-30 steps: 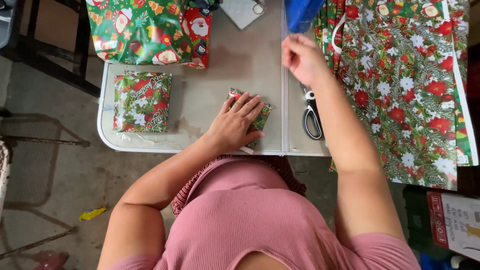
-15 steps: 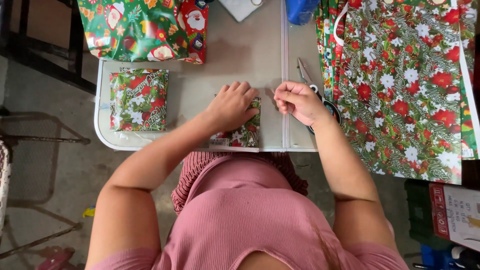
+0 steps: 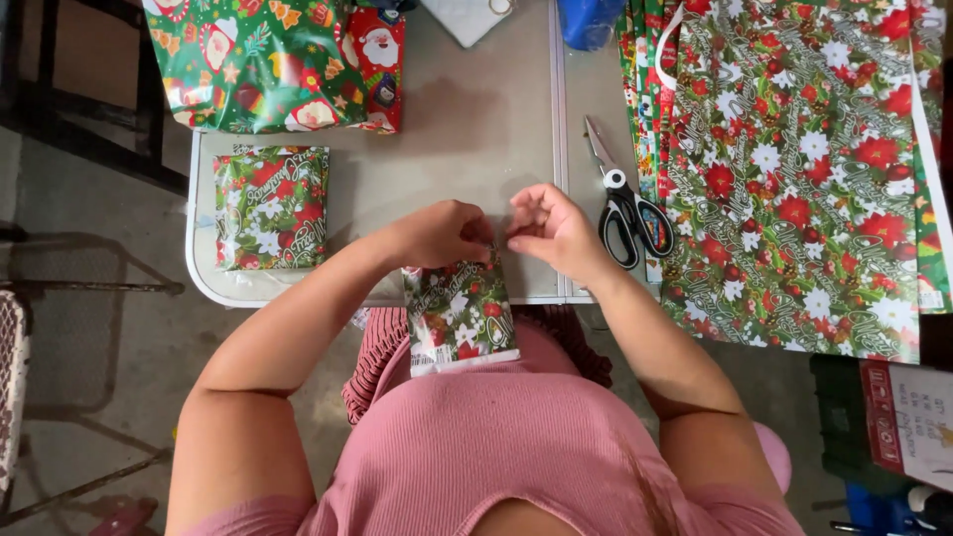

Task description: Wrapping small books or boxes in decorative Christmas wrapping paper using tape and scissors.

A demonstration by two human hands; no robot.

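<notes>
Here both hands, left hand point(image 3: 442, 233) and right hand point(image 3: 556, 230), are pinching the small holly-print wrapped parcel point(image 3: 459, 316) (overhanging the grey bench point(image 3: 476, 119)), fingers closed on its top edge, risking a slip.

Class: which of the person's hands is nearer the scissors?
Right. The right hand sits just beside the scissors; the left hand is farther, beyond the right hand.

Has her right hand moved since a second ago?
Yes. The right hand was up at the table's far edge near the blue thing; it has come back toward her, left of the scissors, meeting the left hand at the small package.
</notes>
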